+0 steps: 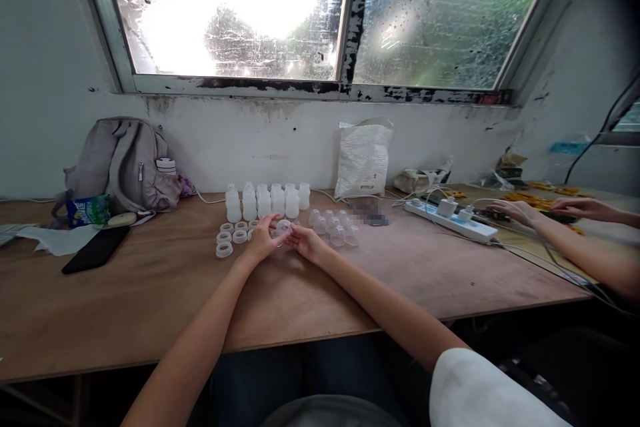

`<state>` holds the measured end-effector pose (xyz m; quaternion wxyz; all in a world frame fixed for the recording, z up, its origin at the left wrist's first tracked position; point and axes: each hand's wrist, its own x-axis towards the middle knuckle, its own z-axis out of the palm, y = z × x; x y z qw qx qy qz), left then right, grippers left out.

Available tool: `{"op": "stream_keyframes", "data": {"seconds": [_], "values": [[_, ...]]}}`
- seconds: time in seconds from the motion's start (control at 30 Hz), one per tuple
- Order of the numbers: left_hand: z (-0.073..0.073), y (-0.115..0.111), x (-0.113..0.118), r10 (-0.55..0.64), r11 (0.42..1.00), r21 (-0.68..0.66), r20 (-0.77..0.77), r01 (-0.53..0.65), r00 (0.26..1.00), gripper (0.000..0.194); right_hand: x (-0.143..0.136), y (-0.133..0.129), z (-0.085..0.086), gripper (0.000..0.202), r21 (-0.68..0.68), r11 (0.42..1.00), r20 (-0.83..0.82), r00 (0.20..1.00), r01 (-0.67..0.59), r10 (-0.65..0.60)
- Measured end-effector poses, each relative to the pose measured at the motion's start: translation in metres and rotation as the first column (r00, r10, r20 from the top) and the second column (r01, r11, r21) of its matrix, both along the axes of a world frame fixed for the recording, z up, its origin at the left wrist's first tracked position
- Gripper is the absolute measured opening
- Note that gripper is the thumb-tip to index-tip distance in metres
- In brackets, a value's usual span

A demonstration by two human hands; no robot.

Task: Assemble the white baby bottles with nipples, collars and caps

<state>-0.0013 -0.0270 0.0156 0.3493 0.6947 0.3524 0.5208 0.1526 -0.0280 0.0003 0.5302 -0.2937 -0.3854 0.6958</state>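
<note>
Both of my hands meet over the middle of the wooden table, around a small clear bottle ring (283,226). My left hand (261,240) curls its thumb and fingers about the ring's left side. On the other side, my right hand (308,244) pinches it with the fingertips; whether a teat sits inside it is too small to tell. Several frosted baby bottles (263,201) stand in a row behind my hands. To the left lie several translucent collar rings (225,249), some partly hidden by my left hand. Several clear domed caps (337,235) stand grouped at the right.
A grey backpack (123,163), a black phone (96,249) and a white cloth (60,237) are on the left. A white bag (365,159) leans on the wall. At the right, a power strip (450,220) trails cables; beyond it another person's hands (520,212) work near yellow pieces.
</note>
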Motion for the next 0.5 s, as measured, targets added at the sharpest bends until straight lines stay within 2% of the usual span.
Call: {"op": "stream_keyframes", "data": {"seconds": [0.07,0.1,0.23,0.33,0.5], "values": [[0.0002,0.0022,0.0037,-0.059,0.971,-0.215,0.205,0.104,0.977,0.047,0.001,-0.0005,0.0024,0.014,-0.017,1.0,-0.022,1.0,-0.002,0.002],[0.0005,0.0027,0.0053,-0.07,0.953,-0.269,0.262,0.142,0.962,0.043,0.0013,-0.0011,0.0036,0.015,-0.026,1.0,-0.034,0.999,-0.007,0.006],[0.0027,0.0,0.0086,-0.064,0.92,-0.343,0.349,0.191,0.935,0.036,0.0021,-0.0032,0.0066,0.018,-0.05,0.996,-0.084,0.994,-0.069,0.065],[0.0037,-0.004,0.0087,-0.105,0.877,-0.402,0.372,0.262,0.922,0.035,0.0034,-0.0026,0.0059,0.016,-0.045,0.992,-0.109,0.988,-0.117,0.112],[-0.0001,-0.0047,0.0097,-0.121,0.832,-0.454,0.413,0.319,0.903,0.031,0.0055,-0.0001,0.0047,0.016,-0.013,0.994,-0.088,0.99,-0.113,0.111]]}}
